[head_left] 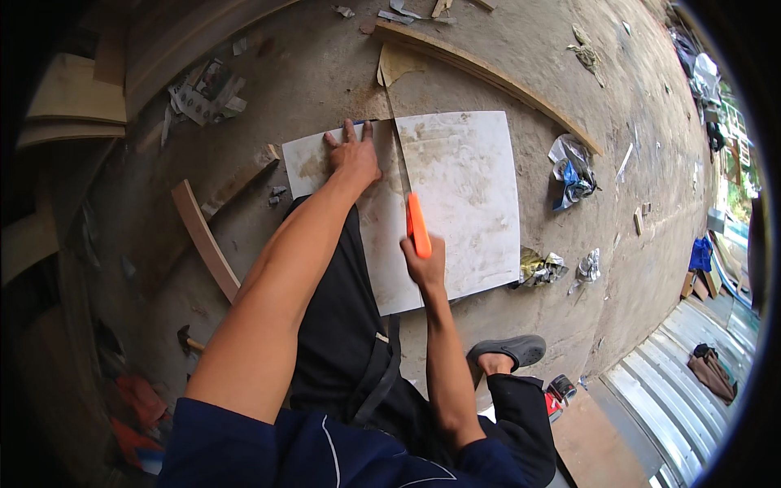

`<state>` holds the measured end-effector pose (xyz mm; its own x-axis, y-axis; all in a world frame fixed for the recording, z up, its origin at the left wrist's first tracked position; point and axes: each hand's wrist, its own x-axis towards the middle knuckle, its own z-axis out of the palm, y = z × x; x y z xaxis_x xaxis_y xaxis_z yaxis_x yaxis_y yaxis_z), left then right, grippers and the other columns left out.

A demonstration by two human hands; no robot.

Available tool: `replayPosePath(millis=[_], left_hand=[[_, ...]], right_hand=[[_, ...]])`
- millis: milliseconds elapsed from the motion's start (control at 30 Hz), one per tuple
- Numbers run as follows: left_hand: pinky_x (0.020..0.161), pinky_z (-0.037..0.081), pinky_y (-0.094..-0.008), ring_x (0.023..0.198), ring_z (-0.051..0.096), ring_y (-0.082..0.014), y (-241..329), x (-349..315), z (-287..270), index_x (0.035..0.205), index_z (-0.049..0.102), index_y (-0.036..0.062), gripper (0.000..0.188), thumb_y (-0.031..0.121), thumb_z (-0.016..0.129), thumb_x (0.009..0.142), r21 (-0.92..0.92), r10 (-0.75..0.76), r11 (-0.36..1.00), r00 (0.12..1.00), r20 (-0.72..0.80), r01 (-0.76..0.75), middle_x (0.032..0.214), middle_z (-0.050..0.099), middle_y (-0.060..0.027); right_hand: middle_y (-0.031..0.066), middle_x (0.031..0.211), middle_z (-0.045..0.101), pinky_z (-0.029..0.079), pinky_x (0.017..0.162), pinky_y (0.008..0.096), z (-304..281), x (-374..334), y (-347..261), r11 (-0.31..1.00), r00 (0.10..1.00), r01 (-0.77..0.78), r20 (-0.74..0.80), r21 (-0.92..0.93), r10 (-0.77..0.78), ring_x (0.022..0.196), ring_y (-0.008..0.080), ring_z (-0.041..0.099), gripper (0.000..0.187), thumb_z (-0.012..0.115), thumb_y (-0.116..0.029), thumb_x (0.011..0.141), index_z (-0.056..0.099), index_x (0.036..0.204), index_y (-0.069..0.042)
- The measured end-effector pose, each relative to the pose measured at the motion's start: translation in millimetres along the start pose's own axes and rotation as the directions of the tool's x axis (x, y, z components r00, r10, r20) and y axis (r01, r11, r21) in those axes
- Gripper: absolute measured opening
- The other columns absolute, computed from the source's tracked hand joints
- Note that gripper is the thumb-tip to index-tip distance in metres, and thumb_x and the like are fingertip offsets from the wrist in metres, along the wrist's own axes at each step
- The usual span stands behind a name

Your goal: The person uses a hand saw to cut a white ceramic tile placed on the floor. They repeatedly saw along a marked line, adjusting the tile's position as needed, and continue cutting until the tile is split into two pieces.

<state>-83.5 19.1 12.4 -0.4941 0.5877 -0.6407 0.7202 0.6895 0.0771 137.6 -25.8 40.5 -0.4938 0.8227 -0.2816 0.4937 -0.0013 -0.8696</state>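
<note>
A white, dirt-smudged board (468, 195) lies in front of me, raised slightly off the ground. My left hand (355, 154) presses flat on its far left part, fingers spread towards the far edge. In my right hand (425, 259), closed round the orange handle, is a handsaw (417, 228). Its thin blade points away from me across the board and past the far edge, just right of my left hand. A thin line runs on from the saw to the board's near edge. My black-trousered leg rests against the board's left side.
A long wooden strip (496, 77) lies beyond the board. Crumpled foil wrappers (543, 267) and a blue-silver plastic scrap (574, 180) are on the right. Wood strips (203, 236) and a hammer (189, 340) lie left. Corrugated metal sheeting (667, 374) is at lower right.
</note>
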Motion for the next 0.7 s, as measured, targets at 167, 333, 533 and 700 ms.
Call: replayPosePath(millis=[167, 333, 533, 700], left_hand=[[0.1, 0.041, -0.0541, 0.133, 0.02, -0.055, -1.9, 0.7, 1.9, 0.15, 0.013, 0.0222, 0.111, 0.039, 0.08, 0.064, -0.004, 0.03, 1.0, 0.999, -0.031, -0.03, 0.154, 0.009, -0.0194], [0.101, 0.04, -0.0535, 0.133, 0.021, -0.055, 0.7, 5.4, 4.6, 0.15, 0.014, 0.0219, 0.111, 0.042, 0.08, 0.064, 0.012, 0.033, 0.999, 0.998, -0.049, -0.033, 0.154, 0.009, -0.0196], [0.102, 0.038, -0.0524, 0.134, 0.018, -0.0546, 0.0, -1.2, -4.5, 0.15, 0.012, 0.0231, 0.112, 0.042, 0.08, 0.064, -0.012, -0.022, 1.0, 1.0, 0.014, 0.022, 0.155, 0.006, -0.0177], [0.099, 0.043, -0.0519, 0.134, 0.018, -0.0544, -2.9, -1.7, 0.2, 0.15, 0.01, 0.0238, 0.114, 0.044, 0.081, 0.063, 0.001, -0.013, 1.0, 1.0, -0.011, 0.013, 0.156, 0.006, -0.0153]], right_hand=[[0.0116, 0.05, 0.049, 0.04, 0.048, 0.0336, -21.8, -72.8, -0.7, 0.995, 0.998, -0.066, 0.023, 0.069, 0.065, 0.044, 0.0191, 0.05, 0.021, 0.062, -0.01, 0.073, 0.051, 0.059, 0.002], [0.0104, 0.05, 0.048, 0.038, 0.048, 0.0334, 6.1, 44.3, -10.4, 1.0, 1.0, 0.02, 0.012, 0.02, -0.021, 0.045, 0.0162, 0.048, 0.025, 0.063, -0.013, 0.075, 0.051, 0.06, 0.002], [0.0086, 0.05, 0.046, 0.038, 0.048, 0.0317, -15.4, -42.0, -4.2, 0.996, 0.996, -0.08, 0.029, 0.035, 0.079, 0.046, 0.014, 0.045, 0.024, 0.061, -0.011, 0.076, 0.049, 0.059, 0.001], [0.0075, 0.05, 0.047, 0.038, 0.048, 0.0315, -17.5, -38.2, -18.8, 0.995, 0.996, -0.086, 0.036, 0.046, 0.085, 0.047, 0.0138, 0.045, 0.023, 0.062, -0.011, 0.075, 0.05, 0.059, 0.001]])
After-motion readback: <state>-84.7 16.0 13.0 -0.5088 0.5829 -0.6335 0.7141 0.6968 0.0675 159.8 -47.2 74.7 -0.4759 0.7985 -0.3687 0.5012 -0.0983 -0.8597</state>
